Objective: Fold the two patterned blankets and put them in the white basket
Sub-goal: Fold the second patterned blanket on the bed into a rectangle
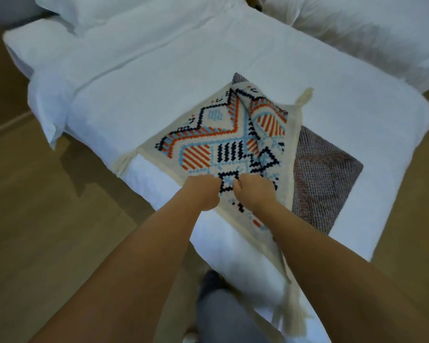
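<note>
While left hand (203,194), right hand (254,191) grip blanket (208,134)

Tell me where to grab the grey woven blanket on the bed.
Likely by its uncovered right-hand corner, coming from the right: the grey woven blanket lies flat, its left part under the patterned blanket that the left hand and right hand grip.
</note>
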Motion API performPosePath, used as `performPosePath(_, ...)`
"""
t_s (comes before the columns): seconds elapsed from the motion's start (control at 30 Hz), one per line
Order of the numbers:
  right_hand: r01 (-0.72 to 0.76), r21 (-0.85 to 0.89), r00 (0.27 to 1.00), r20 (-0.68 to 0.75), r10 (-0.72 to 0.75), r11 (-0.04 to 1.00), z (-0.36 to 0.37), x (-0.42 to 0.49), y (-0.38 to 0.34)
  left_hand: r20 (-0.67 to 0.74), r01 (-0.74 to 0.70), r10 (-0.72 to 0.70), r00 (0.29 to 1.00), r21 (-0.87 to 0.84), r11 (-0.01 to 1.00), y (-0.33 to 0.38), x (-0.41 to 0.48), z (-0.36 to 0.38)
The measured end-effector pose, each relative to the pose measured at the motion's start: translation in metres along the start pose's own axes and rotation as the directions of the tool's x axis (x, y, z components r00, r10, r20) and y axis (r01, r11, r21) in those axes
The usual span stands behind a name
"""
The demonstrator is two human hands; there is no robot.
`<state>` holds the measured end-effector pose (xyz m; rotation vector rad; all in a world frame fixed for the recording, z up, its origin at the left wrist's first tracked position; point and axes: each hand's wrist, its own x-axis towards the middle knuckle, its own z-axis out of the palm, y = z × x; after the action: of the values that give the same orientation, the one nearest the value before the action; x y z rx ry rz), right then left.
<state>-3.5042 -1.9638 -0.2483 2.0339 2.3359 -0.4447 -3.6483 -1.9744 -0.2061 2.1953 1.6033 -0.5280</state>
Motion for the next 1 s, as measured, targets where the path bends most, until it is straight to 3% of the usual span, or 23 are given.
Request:
performPosePath(0.2, -0.091, 0.075, 0.996, -0.019, 0.092, 0.993, 0.002, 0.097, 0.059, 0.02, -0.055, 0.053, 0.998, 0.082, 0.995, -0.013, 0.111, -0.038)
performPosePath(0.43, -0.166, -0.001, 0.986, -0.033, 0.166, 0.986, 0.009, 0.204, 0.137, 0.02, -0.16, 0.159, 0.987, 0.098, 0.982, -0.007, 0.256, -0.077)
performPosePath(0.6, -0.356, -0.018, 0.933, 0.048, 0.356, 0.934, 0.025, 0.261, 0.193, 0.036, -0.234, 0.233, 0.972, 0.049, 0.971, 0.016, 0.335, -0.083)
performPosePath(0.77, -0.621, 0.123, 0.783, 0.152, 0.603, 0.774, 0.046, 0.295, 0.226, 0.072, -0.264, 0.262, 0.962, 0.012, 0.965, 0.023, 0.375, -0.078)
performPosePath(0.87, -0.647, 0.258, 0.761, 0.178, 0.623, 0.717, 0.051, 0.309, 0.224, 0.062, -0.263, 0.263, 0.963, -0.002, 0.965, 0.02, 0.386, -0.076)
performPosePath(1.0, -0.657, 0.571, 0.686, 0.181, 0.705, 0.492, 0.045, 0.321, 0.2, 0.034, -0.243, 0.244, 0.969, -0.018, 0.97, 0.005, 0.387, -0.073)
